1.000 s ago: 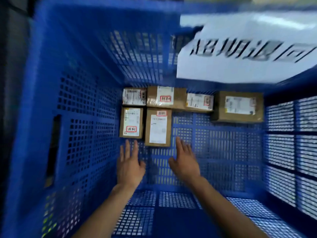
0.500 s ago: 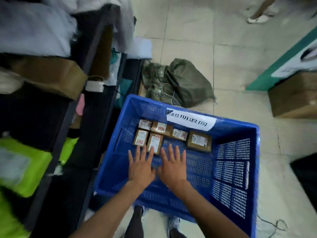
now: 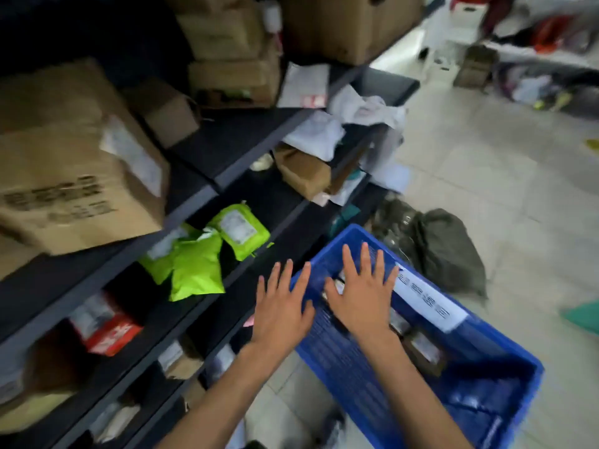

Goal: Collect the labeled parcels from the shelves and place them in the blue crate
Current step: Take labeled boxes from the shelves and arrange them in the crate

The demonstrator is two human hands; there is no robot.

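The blue crate (image 3: 486,396) stands on the floor at lower right, with a white paper sign on its far wall. Small brown labeled parcels (image 3: 423,350) lie inside along that wall, partly hidden by my right hand. My right hand (image 3: 363,293) hovers above the crate with fingers spread and holds nothing. My left hand (image 3: 280,306) is also flat and empty, held over the crate's left corner beside the dark shelves (image 3: 227,157). Green labeled mailer bags (image 3: 207,251) lie on a middle shelf to the left of my hands.
Big cardboard boxes (image 3: 74,163) fill the upper shelves, and a red and white box (image 3: 103,322) sits lower down. White bags (image 3: 317,131) spill off the shelf end. A dark green sack (image 3: 450,251) lies on the tiled floor behind the crate.
My head has risen and turned left from inside the crate to the shelves. Both empty hands have lifted out of the crate and stay spread.
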